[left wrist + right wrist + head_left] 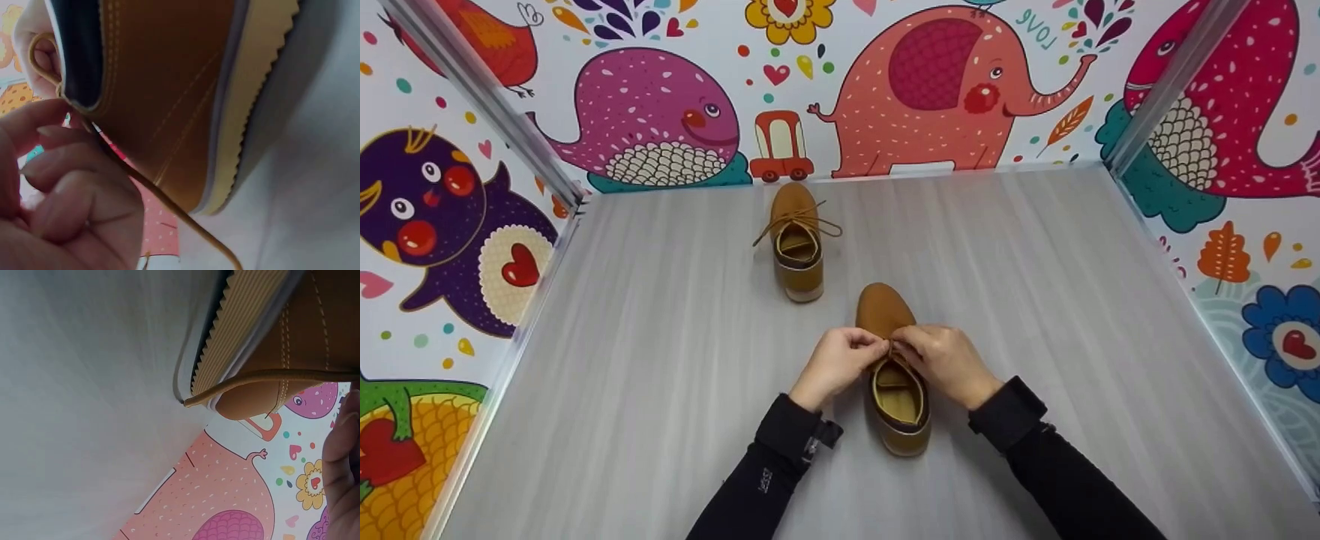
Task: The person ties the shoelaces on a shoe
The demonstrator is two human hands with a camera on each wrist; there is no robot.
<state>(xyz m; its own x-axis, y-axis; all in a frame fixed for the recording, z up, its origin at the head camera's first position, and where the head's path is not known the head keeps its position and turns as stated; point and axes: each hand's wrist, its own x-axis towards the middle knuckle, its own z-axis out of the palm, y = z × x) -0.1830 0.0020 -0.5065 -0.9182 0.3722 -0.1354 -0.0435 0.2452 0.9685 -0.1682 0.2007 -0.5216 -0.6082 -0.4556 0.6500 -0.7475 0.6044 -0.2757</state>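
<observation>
A tan lace-up shoe (883, 309) stands on the floor in front of me, toe pointing away. My left hand (838, 366) is at the left of its lacing, and the thumb and forefinger pinch the brown shoelace (185, 216) close to the knot. From the other side my right hand (951, 364) also pinches the lace, its fingertips nearly meeting the left ones. A small lace loop (34, 59) stands up by the right fingers in the left wrist view. In the right wrist view a loose lace end (247, 378) hangs beside the shoe to the floor.
Farther off and slightly left stands the matching shoe (802, 281), its lace tied in a bow. Pale grey wood-look floor (660, 360) lies around both. Panels printed with cartoon animals (922, 97) enclose it at the back and sides, with metal posts (1174, 86) at the corners.
</observation>
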